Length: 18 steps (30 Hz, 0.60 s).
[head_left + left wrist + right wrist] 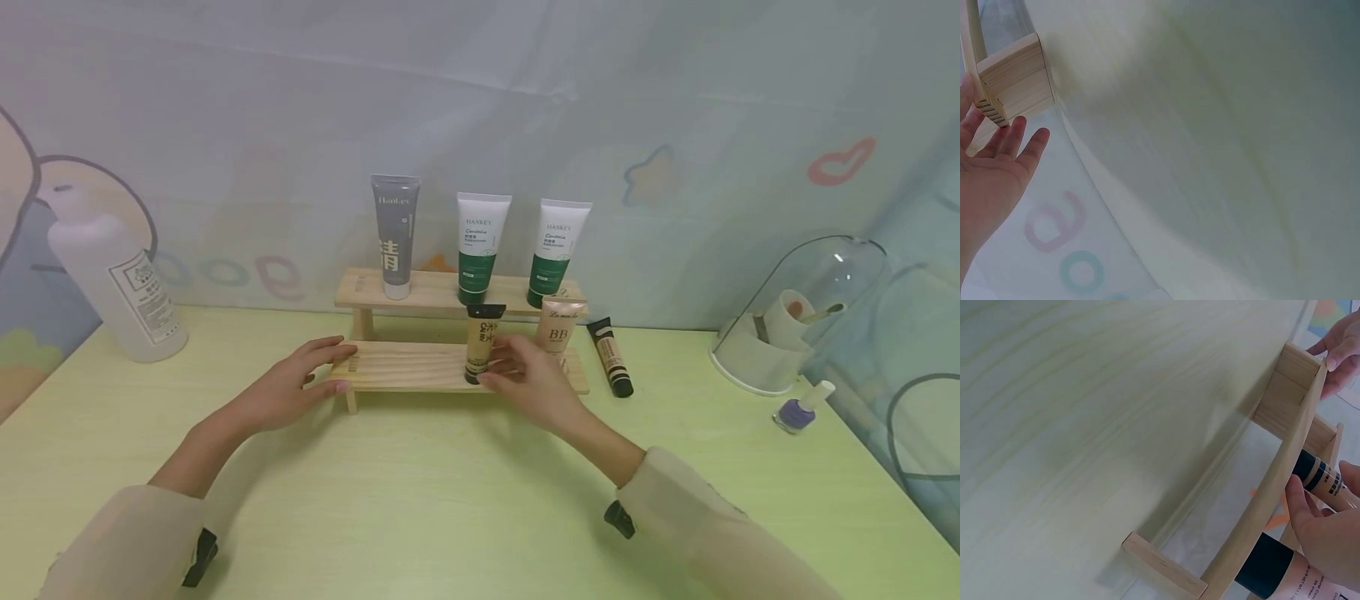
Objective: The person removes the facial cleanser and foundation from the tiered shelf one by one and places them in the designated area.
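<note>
A two-step wooden rack (405, 367) stands on a pale green table. Its upper step carries a grey tube (394, 237) and two white-and-green tubes (480, 247) (557, 250). On the lower step stand a gold-and-black tube (483, 337) and a pink BB tube (562, 327). My right hand (501, 368) pinches the gold tube (1317, 474) near its cap, thumb in front and fingers behind. Straight fingers of my left hand (330, 360) rest on the left end of the lower step (1016, 81). The BB tube's black cap (1264, 565) shows under the shelf edge.
A black-and-beige tube (611, 357) lies on the table just right of the rack. A large white bottle (112, 275) stands at the far left. At the right are a clear domed holder (795, 325) and a small purple nail polish bottle (798, 408). A printed cloth hangs behind.
</note>
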Available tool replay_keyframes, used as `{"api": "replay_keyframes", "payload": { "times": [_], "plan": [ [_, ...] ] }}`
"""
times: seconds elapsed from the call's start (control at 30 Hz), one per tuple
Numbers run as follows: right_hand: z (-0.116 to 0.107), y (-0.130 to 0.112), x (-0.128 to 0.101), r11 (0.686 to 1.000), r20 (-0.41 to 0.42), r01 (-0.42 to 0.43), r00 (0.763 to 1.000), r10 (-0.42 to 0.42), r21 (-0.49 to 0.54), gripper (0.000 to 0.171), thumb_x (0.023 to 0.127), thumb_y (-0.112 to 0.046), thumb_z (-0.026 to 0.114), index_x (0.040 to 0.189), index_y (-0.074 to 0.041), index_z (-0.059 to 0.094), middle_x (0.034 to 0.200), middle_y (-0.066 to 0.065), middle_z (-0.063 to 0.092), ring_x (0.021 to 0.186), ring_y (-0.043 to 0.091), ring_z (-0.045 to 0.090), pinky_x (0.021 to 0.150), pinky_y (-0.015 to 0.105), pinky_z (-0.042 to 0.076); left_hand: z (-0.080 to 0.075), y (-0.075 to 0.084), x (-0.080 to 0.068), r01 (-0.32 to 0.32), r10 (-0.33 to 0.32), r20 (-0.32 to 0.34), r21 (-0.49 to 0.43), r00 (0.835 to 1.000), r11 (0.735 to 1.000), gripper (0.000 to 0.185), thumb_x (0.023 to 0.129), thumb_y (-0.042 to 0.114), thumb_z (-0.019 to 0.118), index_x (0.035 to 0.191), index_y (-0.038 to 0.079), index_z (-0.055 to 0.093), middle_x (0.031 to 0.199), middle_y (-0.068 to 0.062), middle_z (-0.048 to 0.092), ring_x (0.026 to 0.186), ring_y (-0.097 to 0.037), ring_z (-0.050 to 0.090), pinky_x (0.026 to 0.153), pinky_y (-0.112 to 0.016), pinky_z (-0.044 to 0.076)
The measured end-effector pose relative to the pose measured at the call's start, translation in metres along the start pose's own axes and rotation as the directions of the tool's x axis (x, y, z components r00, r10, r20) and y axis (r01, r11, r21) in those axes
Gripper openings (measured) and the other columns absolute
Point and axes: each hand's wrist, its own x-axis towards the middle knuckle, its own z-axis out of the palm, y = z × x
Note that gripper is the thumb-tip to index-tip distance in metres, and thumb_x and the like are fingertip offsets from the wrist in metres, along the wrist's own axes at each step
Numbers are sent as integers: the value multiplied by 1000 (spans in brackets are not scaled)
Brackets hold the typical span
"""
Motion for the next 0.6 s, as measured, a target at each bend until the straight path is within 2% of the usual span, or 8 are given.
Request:
{"api": "replay_keyframes", "payload": {
  "times": [0.37, 0.6],
  "plan": [
    [7, 0, 5, 1000, -19, -12, 1000, 13, 25, 42, 82, -1, 66, 119, 4, 47, 110, 19, 59, 98, 27, 59, 84, 31, 48, 0, -3, 0, -4, 4, 3, -1, 1000, 1000, 53, 95, 24, 50, 139, 0, 34, 144, -26, 18, 130, -45, 19, 98, -59, 27],
    [9, -2, 6, 1000, -26, -11, 1000, 11, 0, 40, 83, -1, 66, 118, 3, 46, 108, 18, 60, 97, 26, 59, 82, 29, 50, 1, -5, 1, -10, 10, 2, -12, 1000, 1000, 53, 95, 23, 51, 139, 0, 34, 144, -25, 18, 131, -44, 18, 98, -60, 27]
  ]
}}
